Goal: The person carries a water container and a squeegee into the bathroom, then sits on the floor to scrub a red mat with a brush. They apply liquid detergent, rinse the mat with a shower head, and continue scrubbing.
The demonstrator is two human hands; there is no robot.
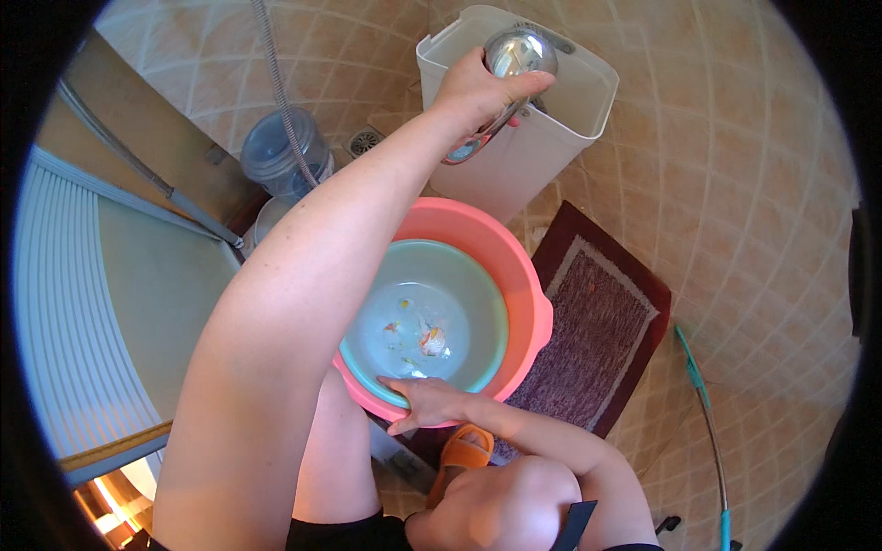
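Observation:
My left hand (482,96), at the end of the arm stretched up across the view, grips a shiny chrome shower head (520,54) beside and above a tall white plastic bin (482,175). Below it, a light blue-green basin (493,344) sits inside a larger pink plastic basin (527,303). Orange, white and yellow patches show on the inner basin's bottom; whether they are a print or loose bits I cannot tell. My right hand (431,405) pinches the near rim of the basins, fingers over the inner edge. The left forearm hides part of their left side.
A metal hose (279,82) hangs past a clear bluish plastic container (282,155) near a floor drain (363,142). A dark red mat (586,330) lies right of the basins. Farther right is a turquoise-ended pole (713,434). An orange slipper (468,448) shows below.

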